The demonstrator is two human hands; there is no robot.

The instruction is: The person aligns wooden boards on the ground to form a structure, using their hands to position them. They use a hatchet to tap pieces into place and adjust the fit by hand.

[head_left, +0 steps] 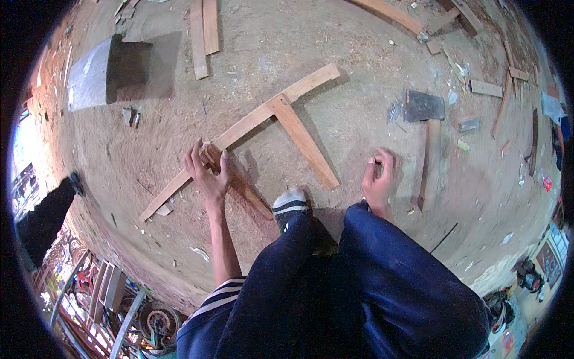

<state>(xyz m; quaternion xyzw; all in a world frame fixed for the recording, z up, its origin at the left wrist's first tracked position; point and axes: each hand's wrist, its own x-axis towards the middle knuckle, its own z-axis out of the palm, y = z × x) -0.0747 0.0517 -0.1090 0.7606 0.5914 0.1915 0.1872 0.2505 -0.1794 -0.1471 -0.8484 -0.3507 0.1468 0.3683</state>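
A frame of wooden strips lies on the ground before me: one long strip (248, 125) runs diagonally, and two shorter strips branch off it toward me. The right branch (306, 143) has what look like nail heads at its joint; the left branch (248, 194) is darker. My left hand (209, 179) is at the left joint, thumb on one side of the wood and fingers on the other. My right hand (379, 176) is raised by my right knee, fingers curled in; whether something small is in them is hidden. Right of it lies a tool with a broad dark metal head (424, 105) and wooden handle (428, 164).
Several nails (394, 112) lie beside the metal head. A grey metal-looking block (92, 75) stands at the far left. Loose boards (203, 36) and offcuts (485, 88) are scattered beyond. Another person's dark-clothed leg (48, 215) is at the left edge, above parked bicycles or motorbikes (158, 320).
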